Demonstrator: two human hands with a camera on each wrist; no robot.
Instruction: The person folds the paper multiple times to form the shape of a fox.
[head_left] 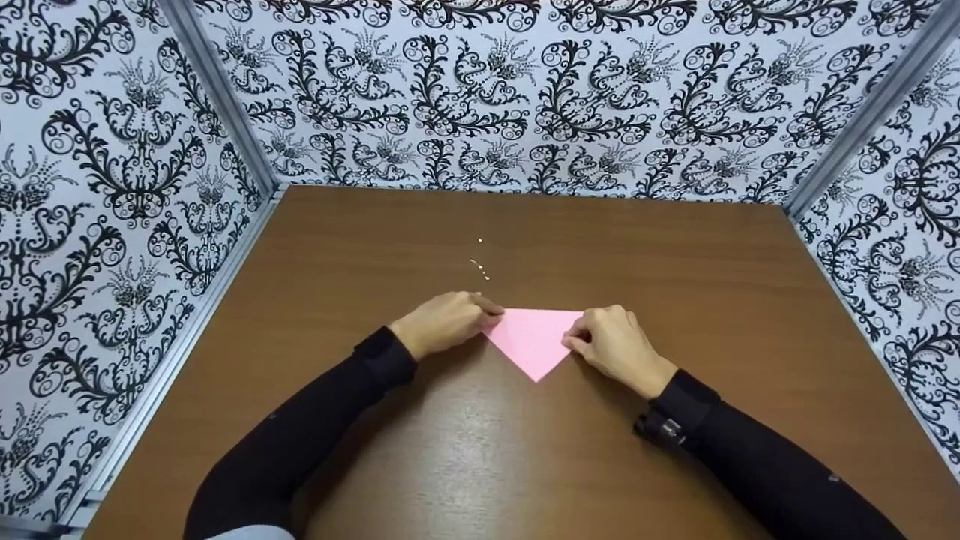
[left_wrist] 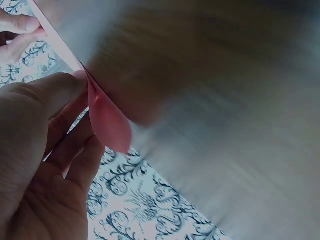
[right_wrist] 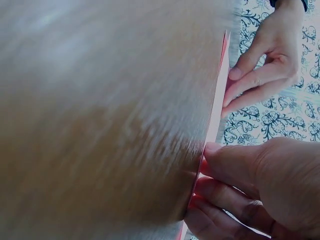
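Note:
A piece of pink paper (head_left: 534,341), folded into a triangle, lies low over the table with its point toward me. My left hand (head_left: 450,321) pinches its left corner between thumb and fingers. In the left wrist view a rounded pink flap (left_wrist: 111,127) curls past the thumb tip on that side. My right hand (head_left: 619,349) pinches the paper's right edge, its fingers covering that corner. Seen from the right wrist, the paper is almost edge-on, a thin pink strip (right_wrist: 214,120) between both hands, with layers showing slightly apart at its far end.
The brown wooden table (head_left: 480,465) extends around both hands. Some small white specks (head_left: 481,267) lie beyond the paper. Walls covered in black-and-white patterned material (head_left: 480,97) stand at the back and sides, with metal posts (head_left: 225,97) at the corners.

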